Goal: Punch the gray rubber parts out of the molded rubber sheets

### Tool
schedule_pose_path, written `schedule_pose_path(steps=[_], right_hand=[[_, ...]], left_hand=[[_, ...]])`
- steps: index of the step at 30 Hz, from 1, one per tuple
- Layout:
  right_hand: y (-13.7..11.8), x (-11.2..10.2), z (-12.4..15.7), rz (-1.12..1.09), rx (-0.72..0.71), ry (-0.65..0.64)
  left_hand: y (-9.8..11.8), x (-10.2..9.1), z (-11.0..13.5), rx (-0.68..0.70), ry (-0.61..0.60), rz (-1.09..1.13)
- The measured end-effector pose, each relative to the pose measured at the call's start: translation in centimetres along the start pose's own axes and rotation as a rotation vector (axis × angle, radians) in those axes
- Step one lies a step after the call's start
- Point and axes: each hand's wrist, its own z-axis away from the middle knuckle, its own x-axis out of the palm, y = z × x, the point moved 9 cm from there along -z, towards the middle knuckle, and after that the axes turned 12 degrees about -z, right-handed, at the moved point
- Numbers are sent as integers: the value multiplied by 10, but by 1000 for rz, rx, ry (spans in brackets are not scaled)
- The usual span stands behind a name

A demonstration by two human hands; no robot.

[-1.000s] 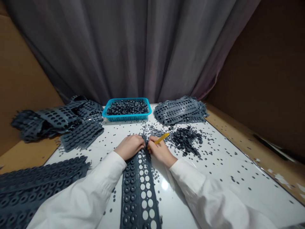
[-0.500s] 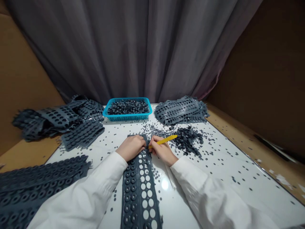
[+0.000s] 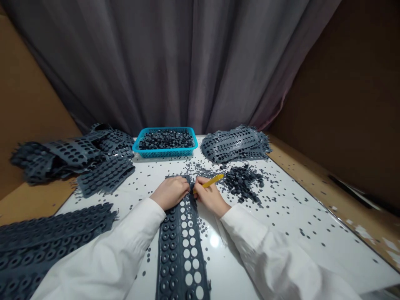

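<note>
Dark grey rubber strip point(image 3: 181, 250), rows of ring-shaped parts on left side, punched-out round holes on right. Lying flat on white table point(image 3: 281, 233), long axis running away from body toward blue basket point(image 3: 165, 143). No readable writing. Left hand point(image 3: 170, 192) pressed on strip's far end, fingers curled. Right hand point(image 3: 210, 196) closed around yellow tool point(image 3: 210, 181), tip at strip's edge, handle angled up-right.

right hand point(image 3: 210, 198) grips yellow stick point(image 3: 208, 182), left hand point(image 3: 170, 192) pins strip point(image 3: 181, 246)
</note>
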Motion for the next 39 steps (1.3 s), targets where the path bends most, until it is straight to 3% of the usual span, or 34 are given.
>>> schedule_pose_path(steps=[22, 39], right_hand=[[3, 1, -2, -5, 17, -3], [14, -8, 2, -172, 91, 28]], left_hand=[[-16, 2, 4, -89, 39, 202], [-7, 3, 1, -62, -46, 85]])
